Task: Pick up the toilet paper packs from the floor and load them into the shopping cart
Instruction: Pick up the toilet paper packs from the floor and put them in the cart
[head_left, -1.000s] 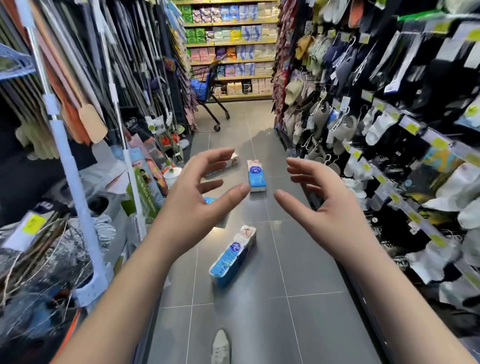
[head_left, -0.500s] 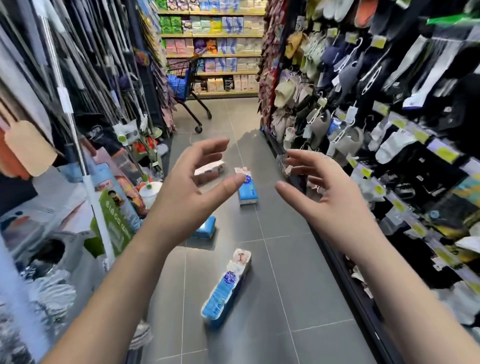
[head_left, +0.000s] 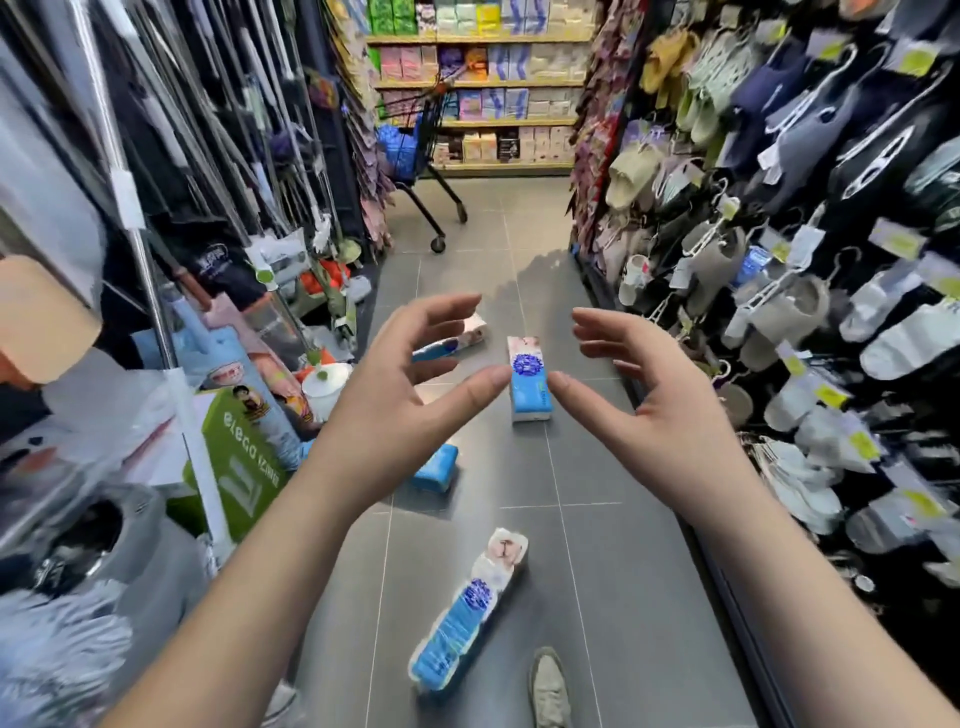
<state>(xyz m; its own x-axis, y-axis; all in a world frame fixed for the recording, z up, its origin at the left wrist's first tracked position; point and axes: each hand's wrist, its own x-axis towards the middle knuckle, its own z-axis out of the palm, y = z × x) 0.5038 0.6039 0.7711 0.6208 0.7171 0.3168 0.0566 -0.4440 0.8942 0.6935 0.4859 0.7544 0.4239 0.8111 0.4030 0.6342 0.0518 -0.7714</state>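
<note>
The floor (head_left: 597, 571) at 6 o'clock is grey tile, smooth, with a dull sheen and soft reflections. The toilet paper packs (head_left: 467, 618) are in thin glossy plastic film, blue and white, crinkled at the ends. The shopping cart (head_left: 426, 156) at 12 o'clock is dark metal wire. The mop poles (head_left: 135, 208) at 10 o'clock are shiny polished metal. The slippers (head_left: 789, 312) at 3 o'clock look like matt foam or rubber, on white plastic hangers (head_left: 883, 150). The green box (head_left: 244, 467) at 8 o'clock is glossy printed card. The shoe (head_left: 548, 686) at 6 o'clock is grey, matt and cloth-like.

4 packs (head_left: 470, 618) lie on the floor (head_left: 613, 571) before the shopping cart (head_left: 408, 148).
</note>
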